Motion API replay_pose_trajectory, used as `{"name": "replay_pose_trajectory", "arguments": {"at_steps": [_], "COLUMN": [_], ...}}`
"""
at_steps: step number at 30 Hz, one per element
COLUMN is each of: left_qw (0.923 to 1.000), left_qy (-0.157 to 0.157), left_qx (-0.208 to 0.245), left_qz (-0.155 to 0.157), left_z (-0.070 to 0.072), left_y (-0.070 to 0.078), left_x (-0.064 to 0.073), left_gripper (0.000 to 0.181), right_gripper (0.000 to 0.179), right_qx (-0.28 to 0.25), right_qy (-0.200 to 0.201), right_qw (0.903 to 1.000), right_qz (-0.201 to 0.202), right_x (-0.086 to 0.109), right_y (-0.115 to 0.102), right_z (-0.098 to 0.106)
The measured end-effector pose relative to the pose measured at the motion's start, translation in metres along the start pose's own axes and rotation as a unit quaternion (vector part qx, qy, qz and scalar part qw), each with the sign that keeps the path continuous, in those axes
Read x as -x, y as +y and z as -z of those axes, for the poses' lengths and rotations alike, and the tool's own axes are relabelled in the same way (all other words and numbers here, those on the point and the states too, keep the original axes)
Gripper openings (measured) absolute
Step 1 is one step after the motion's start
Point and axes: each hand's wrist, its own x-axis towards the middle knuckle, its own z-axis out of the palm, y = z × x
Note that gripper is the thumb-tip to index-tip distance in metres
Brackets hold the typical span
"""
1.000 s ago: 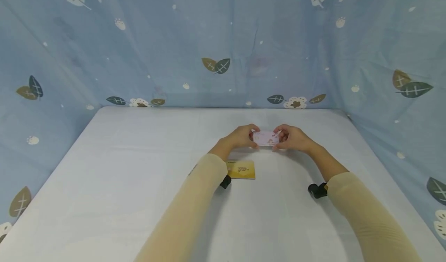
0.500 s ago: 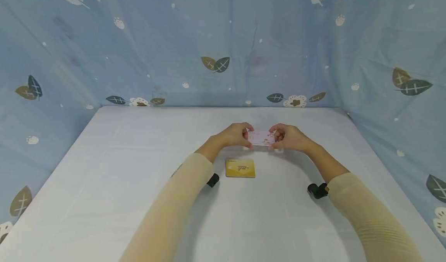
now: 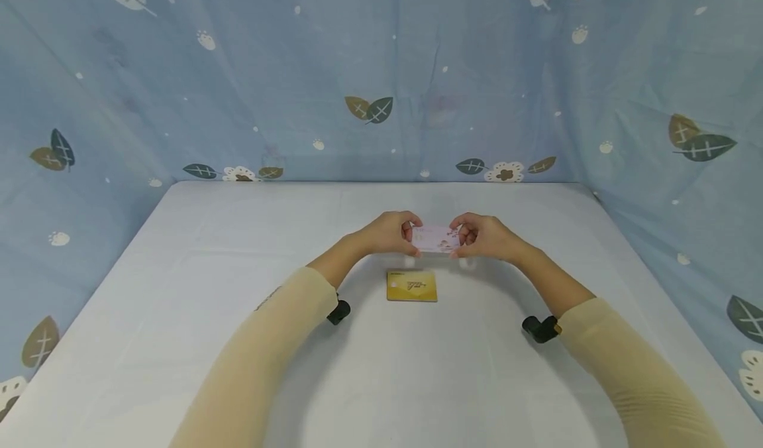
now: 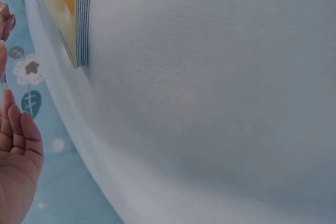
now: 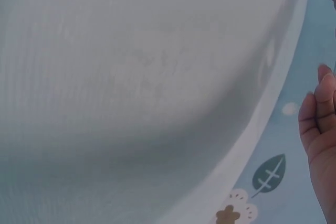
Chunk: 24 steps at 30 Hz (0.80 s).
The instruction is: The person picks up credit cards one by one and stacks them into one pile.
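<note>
Nearest lies a gold card (image 3: 411, 285) flat on the white table (image 3: 179, 289) — it looks like a stack of cards in the left wrist view. Just beyond and above it, the left hand (image 3: 387, 232) and right hand (image 3: 481, 236) pinch a pink card (image 3: 435, 238) by its short ends, lifted off the table. The card seems mid-carry; setting it squarely onto the gold card calls for lowering it level, toward the body.
</note>
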Motion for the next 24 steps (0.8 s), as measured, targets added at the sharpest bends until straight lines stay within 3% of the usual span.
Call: {"name": "replay_pose_trajectory", "arguments": {"at_steps": [12,24], "left_qw": [0.9998,0.9995], "left_qy": [0.013,0.025], "left_qx": [0.010,0.011], "left_qz": [-0.006,-0.015], "left_z": [0.006,0.007], "left_y": [0.004,0.006], "left_x": [0.029,0.059], "left_gripper": [0.060,0.060], "right_gripper": [0.055,0.055], "right_qx": [-0.005,-0.015], "right_qy": [0.001,-0.003], "right_qw": [0.9990,0.9984], "right_qz": [0.044,0.054], "right_x": [0.009,0.023], "right_y": [-0.017,-0.034], "right_z": [-0.010,-0.022]}}
